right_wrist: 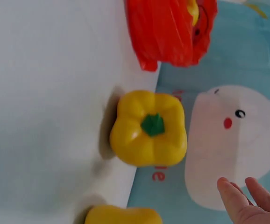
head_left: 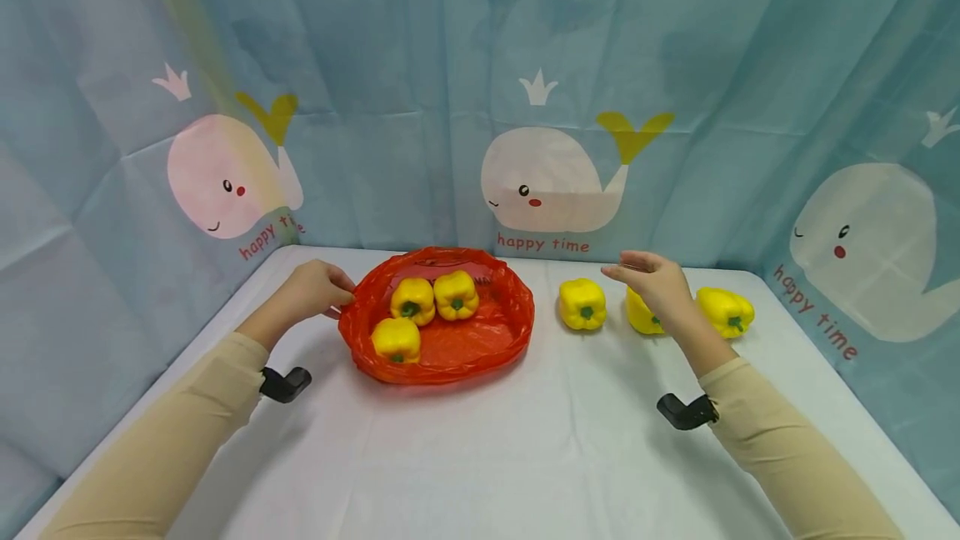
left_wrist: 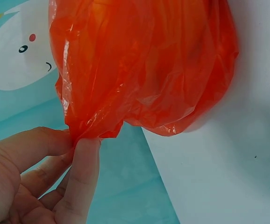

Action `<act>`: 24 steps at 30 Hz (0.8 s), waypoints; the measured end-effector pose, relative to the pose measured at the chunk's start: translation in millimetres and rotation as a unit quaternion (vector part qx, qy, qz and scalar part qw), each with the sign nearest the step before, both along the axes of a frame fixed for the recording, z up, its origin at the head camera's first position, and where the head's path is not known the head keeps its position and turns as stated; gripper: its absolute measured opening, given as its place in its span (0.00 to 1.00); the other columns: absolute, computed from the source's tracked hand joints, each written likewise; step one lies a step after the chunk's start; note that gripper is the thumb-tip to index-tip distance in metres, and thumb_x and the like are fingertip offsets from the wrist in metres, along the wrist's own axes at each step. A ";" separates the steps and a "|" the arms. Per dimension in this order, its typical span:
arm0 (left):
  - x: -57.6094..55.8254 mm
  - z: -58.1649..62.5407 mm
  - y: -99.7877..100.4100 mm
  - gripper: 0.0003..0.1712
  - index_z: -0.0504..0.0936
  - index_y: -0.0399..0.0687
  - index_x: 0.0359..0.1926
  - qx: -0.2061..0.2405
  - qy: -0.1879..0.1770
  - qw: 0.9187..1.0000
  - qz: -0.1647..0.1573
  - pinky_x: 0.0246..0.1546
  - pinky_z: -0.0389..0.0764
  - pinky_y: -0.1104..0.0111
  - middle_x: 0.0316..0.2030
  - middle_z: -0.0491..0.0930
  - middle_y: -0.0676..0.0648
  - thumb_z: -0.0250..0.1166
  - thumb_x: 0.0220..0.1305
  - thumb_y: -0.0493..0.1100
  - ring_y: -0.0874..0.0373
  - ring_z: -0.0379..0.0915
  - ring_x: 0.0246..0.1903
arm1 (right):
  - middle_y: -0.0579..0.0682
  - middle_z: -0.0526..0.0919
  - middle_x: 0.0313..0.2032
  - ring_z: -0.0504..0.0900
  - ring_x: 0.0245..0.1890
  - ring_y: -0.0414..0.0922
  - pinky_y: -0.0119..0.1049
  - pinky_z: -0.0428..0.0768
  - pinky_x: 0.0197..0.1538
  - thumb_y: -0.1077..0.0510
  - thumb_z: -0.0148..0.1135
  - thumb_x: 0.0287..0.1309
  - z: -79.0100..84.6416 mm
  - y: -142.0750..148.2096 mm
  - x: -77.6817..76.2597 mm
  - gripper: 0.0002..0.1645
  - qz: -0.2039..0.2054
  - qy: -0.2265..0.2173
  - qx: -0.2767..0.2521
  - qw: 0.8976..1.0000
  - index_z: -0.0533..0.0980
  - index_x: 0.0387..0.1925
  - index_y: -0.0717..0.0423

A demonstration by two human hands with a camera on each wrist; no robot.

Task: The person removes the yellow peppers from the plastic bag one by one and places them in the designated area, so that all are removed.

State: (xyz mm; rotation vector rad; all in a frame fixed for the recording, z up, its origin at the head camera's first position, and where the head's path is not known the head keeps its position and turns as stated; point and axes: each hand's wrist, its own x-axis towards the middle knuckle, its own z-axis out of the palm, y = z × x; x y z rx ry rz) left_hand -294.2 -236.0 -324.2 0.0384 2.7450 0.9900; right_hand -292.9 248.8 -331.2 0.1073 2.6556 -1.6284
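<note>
My left hand (head_left: 313, 293) pinches the left rim of a red plastic bag (head_left: 442, 375), whose mouth is spread wide. In the left wrist view, thumb and fingers gather a fold of the bag (left_wrist: 144, 70). Three yellow bell peppers (head_left: 457, 295) lie inside it. My right hand (head_left: 654, 286) is raised above the table with fingers extended, holding nothing. Below it sits a yellow pepper (head_left: 642, 315), partly hidden by the hand. Another pepper (head_left: 582, 304) stands to its left, between hand and bag, and one more (head_left: 724, 312) lies tilted to the right.
A white table (head_left: 465, 465) carries everything. Behind it and at both sides hangs a blue curtain (head_left: 390, 107) printed with whales. Each wrist wears a black camera mount, such as the right one (head_left: 686, 412).
</note>
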 end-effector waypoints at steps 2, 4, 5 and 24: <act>-0.6 0.1 0.9 0.18 0.80 0.29 0.52 0.002 0.000 1.000 0.000 0.42 0.88 0.60 0.46 0.83 0.33 0.62 0.67 0.39 0.50 0.83 0.39 | 0.57 0.65 0.72 0.65 0.72 0.57 0.54 0.64 0.74 0.32 0.67 0.54 -1.6 -5.8 -0.5 0.54 0.005 -0.002 -0.001 1.000 0.61 0.73 0.56; -1.0 0.2 1.5 0.18 0.80 0.29 0.52 0.002 0.000 1.000 -0.002 0.42 0.88 0.60 0.45 0.83 0.33 0.62 0.67 0.39 0.50 0.83 0.39 | 0.57 0.66 0.72 0.65 0.71 0.57 0.53 0.65 0.74 0.33 0.68 0.54 -3.0 -12.9 -0.9 0.53 0.010 -0.003 -0.003 1.000 0.61 0.73 0.55; -1.2 0.2 1.8 0.18 0.80 0.29 0.52 0.002 0.001 1.000 -0.004 0.42 0.88 0.60 0.45 0.83 0.33 0.62 0.67 0.39 0.51 0.83 0.38 | 0.57 0.66 0.72 0.65 0.72 0.56 0.53 0.64 0.75 0.33 0.68 0.54 -3.6 -16.9 -1.2 0.53 0.013 -0.004 -0.004 1.000 0.62 0.73 0.55; 0.2 1.5 0.5 0.18 0.80 0.28 0.51 0.002 0.006 1.000 -0.013 0.41 0.89 0.60 0.44 0.83 0.33 0.62 0.67 0.39 0.52 0.83 0.37 | 0.53 0.73 0.67 0.72 0.67 0.53 0.53 0.73 0.69 0.43 0.71 0.54 -15.9 -105.1 -3.8 0.41 0.063 -0.038 -0.025 0.997 0.70 0.67 0.52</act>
